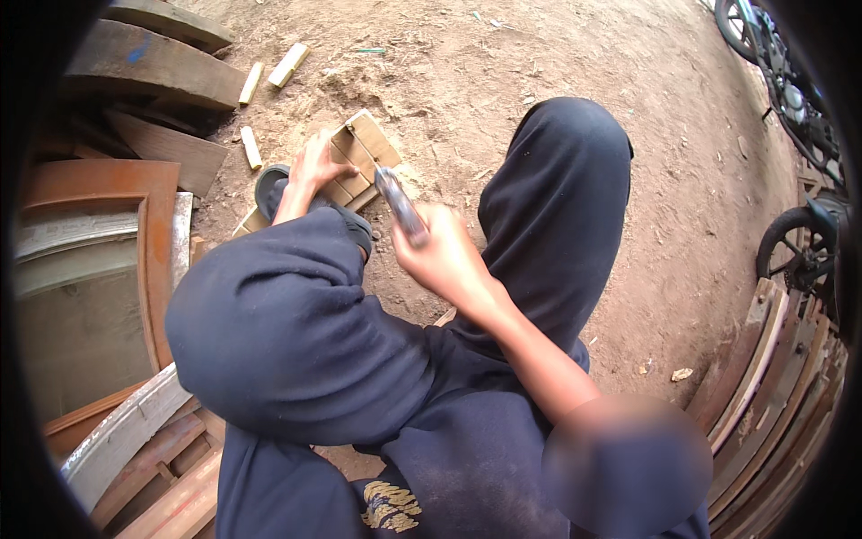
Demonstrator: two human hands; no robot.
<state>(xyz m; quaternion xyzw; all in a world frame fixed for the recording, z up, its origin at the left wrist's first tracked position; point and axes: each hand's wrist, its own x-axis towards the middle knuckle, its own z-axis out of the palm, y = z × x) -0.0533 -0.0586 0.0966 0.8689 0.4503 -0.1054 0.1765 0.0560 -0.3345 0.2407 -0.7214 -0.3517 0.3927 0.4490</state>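
Through the head camera I look down on dirt ground [682, 260], with the person's dark trousers [296, 332] filling the middle of the frame, one knee bent out to the left and the other raised right of centre. An orange-brown frame [160, 242] stands at the left edge.

The right arm [530, 346] reaches diagonally from a blurred patch at lower right up towards the centre, elbow end low, wrist fairly straight. The left arm [292, 205] shows only as a short length above the left knee, pointing up the frame.

Just above and left of centre I have the wood [382, 139], a pale, boxy piece lying tilted near a dark shoe [270, 187]. The left hand [312, 166] rests on its left part, fingers [321, 144] laid forward and thumb spread away to the right, pressing rather than wrapping.

The right hand [438, 251] is closed around the handle of a saw [401, 205], its fingers curled in. The thin blade runs up and left from the grip, over the wood, right of the left thumb.

Three small offcuts [287, 65] lie at upper left.
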